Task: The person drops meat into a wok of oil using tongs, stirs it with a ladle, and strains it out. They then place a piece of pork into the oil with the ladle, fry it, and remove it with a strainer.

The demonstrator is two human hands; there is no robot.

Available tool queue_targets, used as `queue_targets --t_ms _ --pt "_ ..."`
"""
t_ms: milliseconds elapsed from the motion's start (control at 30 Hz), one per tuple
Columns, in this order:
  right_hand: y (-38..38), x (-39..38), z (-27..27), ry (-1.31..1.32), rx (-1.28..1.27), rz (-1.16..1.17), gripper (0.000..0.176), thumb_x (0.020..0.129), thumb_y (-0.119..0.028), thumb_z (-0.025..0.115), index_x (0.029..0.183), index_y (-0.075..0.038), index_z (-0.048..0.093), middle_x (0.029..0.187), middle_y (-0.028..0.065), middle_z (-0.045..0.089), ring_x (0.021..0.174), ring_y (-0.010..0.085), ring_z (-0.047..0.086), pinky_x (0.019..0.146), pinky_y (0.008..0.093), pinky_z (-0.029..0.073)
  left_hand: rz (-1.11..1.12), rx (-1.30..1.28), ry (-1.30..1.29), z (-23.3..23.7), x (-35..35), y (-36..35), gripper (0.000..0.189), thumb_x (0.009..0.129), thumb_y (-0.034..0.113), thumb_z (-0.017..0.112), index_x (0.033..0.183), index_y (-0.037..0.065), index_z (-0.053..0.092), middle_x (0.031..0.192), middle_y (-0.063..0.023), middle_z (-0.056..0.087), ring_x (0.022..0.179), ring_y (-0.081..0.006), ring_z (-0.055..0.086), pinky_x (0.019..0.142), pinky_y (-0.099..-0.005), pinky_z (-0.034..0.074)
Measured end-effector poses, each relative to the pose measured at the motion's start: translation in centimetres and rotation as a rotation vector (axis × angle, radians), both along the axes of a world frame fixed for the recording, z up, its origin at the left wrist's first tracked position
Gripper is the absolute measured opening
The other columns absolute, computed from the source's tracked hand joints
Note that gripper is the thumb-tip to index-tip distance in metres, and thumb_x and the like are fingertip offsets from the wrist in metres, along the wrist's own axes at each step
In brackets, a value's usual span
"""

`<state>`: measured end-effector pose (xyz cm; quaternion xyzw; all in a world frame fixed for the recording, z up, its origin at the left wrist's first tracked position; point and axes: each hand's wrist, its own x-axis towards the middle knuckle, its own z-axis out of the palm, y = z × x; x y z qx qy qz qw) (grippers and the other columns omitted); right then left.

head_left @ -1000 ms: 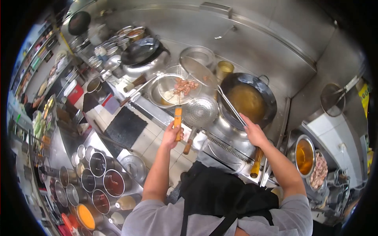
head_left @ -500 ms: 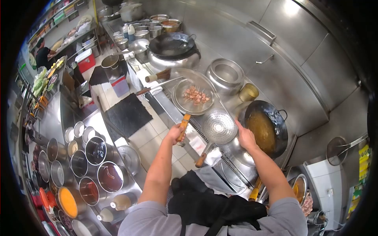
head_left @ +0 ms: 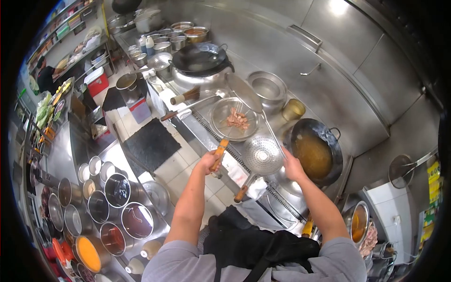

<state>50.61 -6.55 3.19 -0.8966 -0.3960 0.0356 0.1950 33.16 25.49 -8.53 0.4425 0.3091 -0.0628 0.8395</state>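
Note:
My left hand (head_left: 210, 162) is closed around the wooden handle (head_left: 220, 151) of a round strainer (head_left: 221, 123). Pieces of browned meat (head_left: 238, 119) lie inside it. The long metal handle (head_left: 273, 134) of a wire-mesh skimmer (head_left: 243, 91) is in my right hand (head_left: 293, 164). The skimmer's disc stands tilted above the strainer's far side. Between my hands, a perforated ladle (head_left: 262, 155) with a wooden handle rests on the stove. To the right of my right hand is a wok (head_left: 334, 162) with brownish oil in it.
Another wok (head_left: 199, 58) sits at the back left. A brush (head_left: 185, 95) and a wooden-handled utensil (head_left: 190, 108) lie near the counter edge. A metal pot (head_left: 268, 87) stands behind the strainer. Several sauce containers (head_left: 137, 220) fill the left counter. A person (head_left: 45, 77) works far left.
The skimmer has tilted more onto its edge and shifted slightly right, uncovering more of the strainer. The meat has slid toward the near side. Both hands keep their grips.

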Motion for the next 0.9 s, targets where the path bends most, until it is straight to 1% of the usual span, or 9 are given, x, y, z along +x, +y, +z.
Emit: queue_targets --t_ms 67,133,233,433,567,667,767,833,900 --pt "-3.3 0.0 -1.4 -0.130 0.209 0.120 0.059 0.093 -0.004 0.047 0.148 -0.023 0.033 0.091 0.0237 0.067 0.079 0.0388 0.066 0.070 0.0475 0.051 -0.027 0.002 -0.014 -0.6 -0.2 -0.2 0.024 0.101 0.019 0.043 0.123 0.012 0.047 0.070 -0.0057 0.050 0.052 -0.0146 0.047 0.044 -0.0292 0.041" --pt "-6.9 -1.9 -0.1 0.782 0.280 -0.201 0.063 0.095 -0.005 0.049 0.151 -0.022 0.026 0.069 0.0096 0.056 0.055 0.0210 0.055 0.050 0.0362 0.046 0.029 0.017 -0.051 -0.9 -0.5 -0.8 0.020 0.100 0.018 0.045 0.119 0.011 0.047 0.071 -0.0054 0.050 0.052 -0.0144 0.047 0.044 -0.0289 0.041" --pt "-12.0 -6.9 2.8 1.081 0.368 -0.410 0.069 0.096 -0.006 0.050 0.153 -0.023 0.016 0.063 0.0007 0.041 0.048 0.0092 0.037 0.040 0.0270 0.036 0.046 0.040 -0.110 0.0 -1.6 -2.7 0.022 0.100 0.018 0.046 0.121 0.012 0.046 0.071 -0.0052 0.050 0.053 -0.0140 0.047 0.044 -0.0281 0.040" --pt "-17.7 -13.3 -0.5 1.303 0.239 -0.438 0.070 0.095 -0.004 0.051 0.154 -0.020 0.015 0.058 -0.0014 0.036 0.042 0.0098 0.034 0.039 0.0283 0.035 0.141 -0.068 -0.180 3.3 -4.5 -6.8 0.026 0.101 0.018 0.047 0.126 0.013 0.044 0.073 -0.0053 0.050 0.054 -0.0135 0.045 0.046 -0.0269 0.038" --pt "-16.3 -11.7 -8.6 1.441 0.529 -0.316 0.064 0.097 -0.008 0.053 0.151 -0.019 0.022 0.059 0.0000 0.042 0.041 0.0108 0.037 0.040 0.0284 0.036 0.153 -0.119 -0.172 4.9 -4.8 -9.2 0.025 0.101 0.019 0.045 0.126 0.014 0.043 0.075 -0.0051 0.049 0.054 -0.0132 0.043 0.047 -0.0271 0.038" --pt "-14.7 -11.2 -10.6 1.362 0.555 -0.377 0.062 0.097 -0.010 0.055 0.150 -0.017 0.025 0.062 0.0025 0.047 0.046 0.0124 0.045 0.042 0.0282 0.041 0.149 -0.116 -0.147 5.8 -4.8 -11.0 0.024 0.102 0.020 0.045 0.124 0.014 0.044 0.075 -0.0050 0.049 0.054 -0.0130 0.043 0.047 -0.0268 0.039" --pt "-16.5 -11.0 -10.3 0.897 0.206 -0.309 0.063 0.094 -0.019 0.060 0.148 -0.015 0.029 0.080 0.0122 0.060 0.064 0.0222 0.061 0.057 0.0357 0.052 0.115 -0.067 -0.130 7.0 -4.7 -13.0 0.021 0.102 0.021 0.045 0.121 0.013 0.045 0.075 -0.0047 0.049 0.055 -0.0120 0.043 0.047 -0.0259 0.039" --pt "-20.3 -11.6 -9.2 0.281 -0.158 -0.104 0.066 0.091 -0.027 0.061 0.148 -0.017 0.030 0.110 0.0216 0.061 0.100 0.0328 0.063 0.087 0.0431 0.049 0.081 -0.050 -0.140 7.3 -4.7 -13.8 0.020 0.102 0.021 0.045 0.120 0.013 0.046 0.076 -0.0044 0.049 0.055 -0.0115 0.044 0.047 -0.0252 0.040" --pt "-26.7 -12.4 -10.6 0.358 0.028 -0.157 0.063 0.088 -0.031 0.062 0.143 -0.011 0.038 0.118 0.0251 0.056 0.112 0.0395 0.055 0.097 0.0434 0.043 0.072 -0.053 -0.170 7.5 -4.9 -14.5 0.016 0.102 0.022 0.045 0.115 0.014 0.048 0.076 -0.0031 0.050 0.056 -0.0101 0.044 0.046 -0.0238 0.040"
